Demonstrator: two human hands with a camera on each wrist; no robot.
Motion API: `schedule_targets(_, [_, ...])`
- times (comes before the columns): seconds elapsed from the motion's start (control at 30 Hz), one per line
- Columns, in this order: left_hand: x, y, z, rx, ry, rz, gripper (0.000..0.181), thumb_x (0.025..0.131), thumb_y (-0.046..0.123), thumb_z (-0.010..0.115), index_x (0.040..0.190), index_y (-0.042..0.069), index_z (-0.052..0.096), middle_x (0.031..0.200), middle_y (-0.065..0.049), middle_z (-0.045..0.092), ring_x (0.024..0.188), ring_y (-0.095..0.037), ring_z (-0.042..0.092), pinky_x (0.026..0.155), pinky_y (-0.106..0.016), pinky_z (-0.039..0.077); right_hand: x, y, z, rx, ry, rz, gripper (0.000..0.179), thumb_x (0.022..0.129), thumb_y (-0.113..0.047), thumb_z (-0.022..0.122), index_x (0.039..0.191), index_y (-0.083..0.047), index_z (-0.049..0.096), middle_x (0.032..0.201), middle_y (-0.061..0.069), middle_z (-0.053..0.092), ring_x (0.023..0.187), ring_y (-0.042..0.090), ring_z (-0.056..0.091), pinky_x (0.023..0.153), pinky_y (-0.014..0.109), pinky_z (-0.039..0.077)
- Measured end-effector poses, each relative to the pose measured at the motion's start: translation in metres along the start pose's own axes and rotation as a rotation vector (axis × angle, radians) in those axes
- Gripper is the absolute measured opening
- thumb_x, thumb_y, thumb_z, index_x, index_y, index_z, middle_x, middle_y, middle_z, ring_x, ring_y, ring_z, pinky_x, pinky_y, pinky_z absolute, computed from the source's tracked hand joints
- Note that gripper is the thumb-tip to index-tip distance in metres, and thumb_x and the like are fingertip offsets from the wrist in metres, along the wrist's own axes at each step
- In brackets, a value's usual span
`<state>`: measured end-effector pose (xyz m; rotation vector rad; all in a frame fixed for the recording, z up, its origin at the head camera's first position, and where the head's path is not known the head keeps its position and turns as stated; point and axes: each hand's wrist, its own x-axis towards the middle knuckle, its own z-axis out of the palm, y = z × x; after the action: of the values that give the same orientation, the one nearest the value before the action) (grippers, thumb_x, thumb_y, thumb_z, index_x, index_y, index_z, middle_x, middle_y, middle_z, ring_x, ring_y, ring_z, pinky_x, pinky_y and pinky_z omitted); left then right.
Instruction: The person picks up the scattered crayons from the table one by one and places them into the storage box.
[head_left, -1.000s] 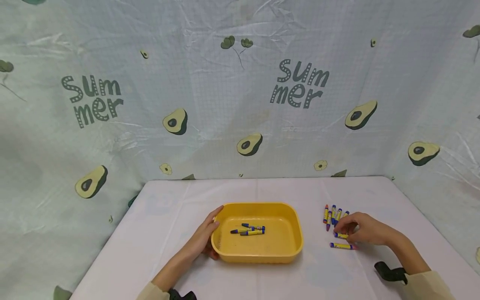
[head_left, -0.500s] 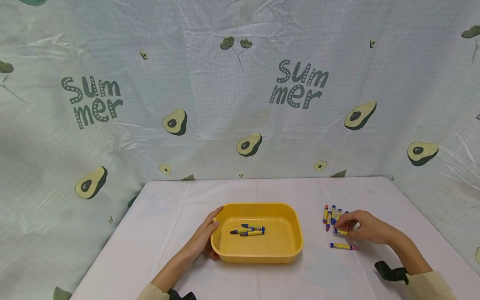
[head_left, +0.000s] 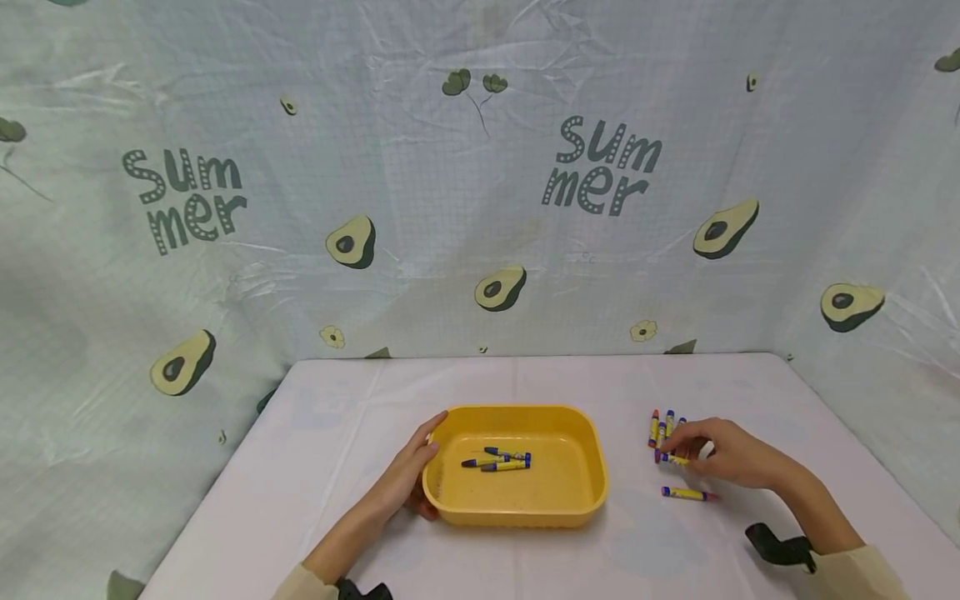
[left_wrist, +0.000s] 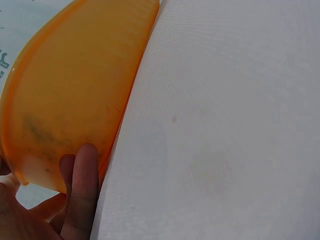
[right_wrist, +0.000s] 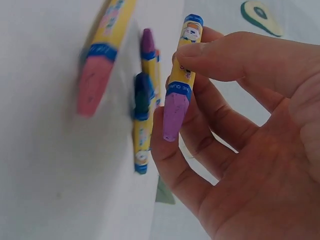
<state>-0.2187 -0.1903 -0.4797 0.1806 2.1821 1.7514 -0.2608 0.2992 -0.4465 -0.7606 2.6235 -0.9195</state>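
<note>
My right hand (head_left: 731, 457) pinches a light-purple crayon (right_wrist: 177, 90) between thumb and fingers. The crayon has a yellow wrapper with blue bands, and in the right wrist view its purple tip points down. Beyond it lie several other crayons (right_wrist: 142, 145), partly covered by the hand in the head view. A pink-tipped crayon (head_left: 684, 493) lies on the table just nearer than the hand. My left hand (head_left: 405, 475) holds the left end of a yellow plastic tray (head_left: 513, 518), its fingers against the outer wall. Inside the tray are 3 dark-tipped crayons (head_left: 505, 467).
A pale cloth covers the table (head_left: 585, 567). Behind it hangs a light curtain (head_left: 420, 167) printed with avocados and lettering. Dark straps (head_left: 780, 546) sit at both wrists.
The right hand has raised the light-purple crayon and shifted it slightly left, toward the crayon group. The left hand and the tray stay in place.
</note>
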Motion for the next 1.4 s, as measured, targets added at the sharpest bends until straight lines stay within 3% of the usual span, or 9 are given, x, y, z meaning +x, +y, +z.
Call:
schedule_targets(0.13, [0.001,0.001,-0.001,0.005,-0.005,0.001,0.044,0.104,0.045,0.031,0.146,0.051,0.021,0.127,-0.026,0.054,0.051,-0.020,0.059,0.053,-0.040,0.059,0.001,-0.009,-0.004,-0.018,0.013,-0.033,0.027,0.086,-0.007,0.067,0.111,-0.016,0.069,0.100,0.001,0.067,0.083,0.004,0.056,0.069,0.020,0.054])
schedule_targets(0.3, [0.001,0.002,-0.001,0.009,0.002,-0.004,0.044,0.104,0.045,0.030,0.146,0.052,0.021,0.108,-0.024,0.064,0.050,-0.019,0.059,0.053,-0.039,0.059,0.007,-0.020,-0.007,-0.039,0.033,-0.069,0.026,0.087,-0.008,0.068,0.111,-0.017,0.069,0.101,0.001,0.067,0.085,0.005,0.057,0.069,0.021,0.054])
schedule_targets(0.53, [-0.001,0.001,-0.002,0.009,0.017,-0.001,0.043,0.104,0.045,0.031,0.146,0.051,0.022,0.139,-0.027,0.043,0.050,-0.019,0.056,0.052,-0.041,0.059,0.026,-0.043,-0.008,-0.043,0.015,-0.145,0.029,0.087,-0.005,0.066,0.111,-0.021,0.067,0.101,0.003,0.067,0.085,0.008,0.058,0.070,0.023,0.055])
schedule_targets(0.7, [-0.001,0.000,-0.002,0.015,0.015,-0.006,0.043,0.104,0.045,0.030,0.145,0.053,0.022,0.120,-0.024,0.058,0.051,-0.020,0.057,0.052,-0.040,0.059,0.044,-0.067,-0.007,-0.071,-0.009,-0.155,0.029,0.088,-0.005,0.064,0.110,-0.024,0.067,0.100,0.000,0.067,0.086,0.008,0.058,0.072,0.024,0.055])
schedule_targets(0.9, [-0.001,0.000,-0.002,0.005,0.004,0.006,0.044,0.104,0.043,0.030,0.146,0.051,0.021,0.116,-0.022,0.059,0.051,-0.020,0.058,0.052,-0.040,0.059,0.069,-0.098,-0.004,-0.111,-0.033,-0.171,0.028,0.088,-0.007,0.065,0.109,-0.025,0.068,0.102,-0.010,0.066,0.087,0.010,0.059,0.074,0.024,0.056])
schedule_targets(1.03, [-0.001,-0.001,-0.002,0.005,-0.006,0.001,0.044,0.104,0.044,0.030,0.146,0.052,0.020,0.103,-0.023,0.063,0.051,-0.020,0.058,0.052,-0.040,0.059,0.084,-0.117,0.001,-0.144,-0.047,-0.191,0.028,0.089,-0.008,0.065,0.110,-0.025,0.068,0.102,-0.013,0.065,0.087,0.010,0.059,0.076,0.023,0.055])
schedule_targets(1.4, [-0.001,0.000,-0.002,-0.004,-0.023,0.010,0.045,0.104,0.044,0.031,0.147,0.050,0.019,0.097,-0.021,0.063,0.051,-0.019,0.059,0.052,-0.040,0.059,0.123,-0.168,0.017,-0.147,-0.119,-0.304,0.029,0.088,-0.006,0.060,0.109,-0.024,0.069,0.101,-0.008,0.067,0.087,0.010,0.058,0.077,0.024,0.054])
